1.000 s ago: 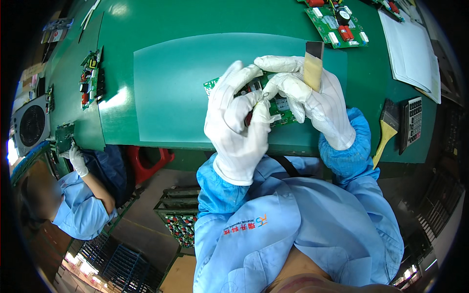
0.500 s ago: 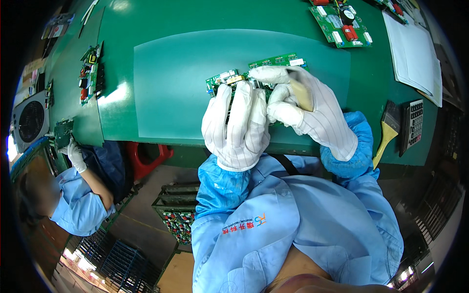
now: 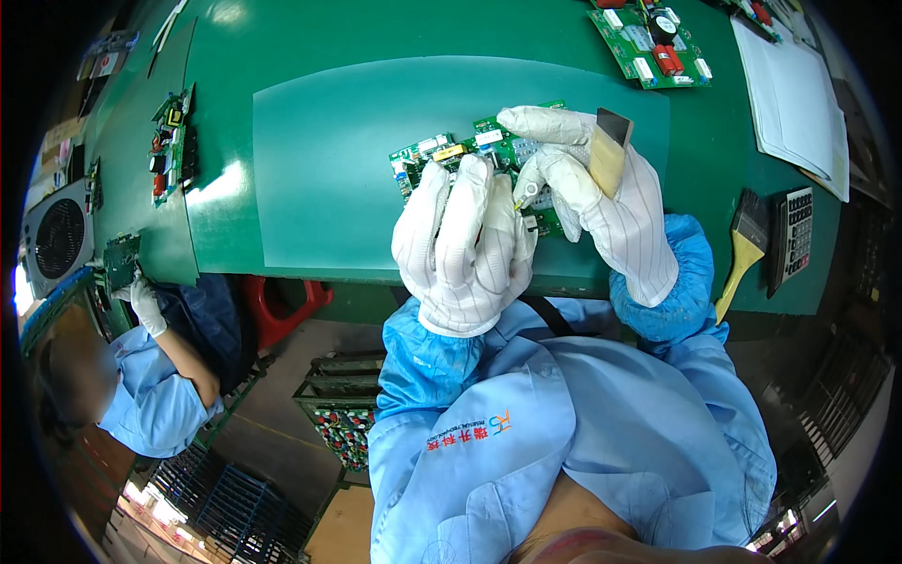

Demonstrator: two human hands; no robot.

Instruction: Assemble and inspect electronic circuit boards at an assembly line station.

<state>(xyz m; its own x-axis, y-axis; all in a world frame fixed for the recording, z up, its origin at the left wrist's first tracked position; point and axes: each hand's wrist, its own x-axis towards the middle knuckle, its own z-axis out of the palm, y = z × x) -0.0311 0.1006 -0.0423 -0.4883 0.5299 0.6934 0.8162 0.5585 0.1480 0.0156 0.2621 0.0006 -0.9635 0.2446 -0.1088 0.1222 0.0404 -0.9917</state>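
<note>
White-gloved and with its fingers curled over the near part, my left hand [image 3: 462,249] grips a green circuit board [image 3: 498,127] on the table mat. The board carries white blocks and a yellow part; much of it is hidden under both hands. My right hand [image 3: 601,197], also gloved, is closed around a flat brush [image 3: 609,169], its dark end pointing up beside the index finger. The right thumb and fingertips come together over the board near my left fingers. A small pale ring-shaped piece with a yellowish tip shows there; I cannot tell its kind.
Another brush [image 3: 745,249] and a calculator [image 3: 794,240] lie at right, near white papers [image 3: 789,103]. More circuit boards stand at far right [image 3: 658,52] and left [image 3: 169,146]. At left, a co-worker's gloved hand [image 3: 146,303] holds a board near a fan [image 3: 61,230].
My right hand has turned and drawn back slightly, so more of the board and the brush's dark end show. My left hand has shifted slightly right.
</note>
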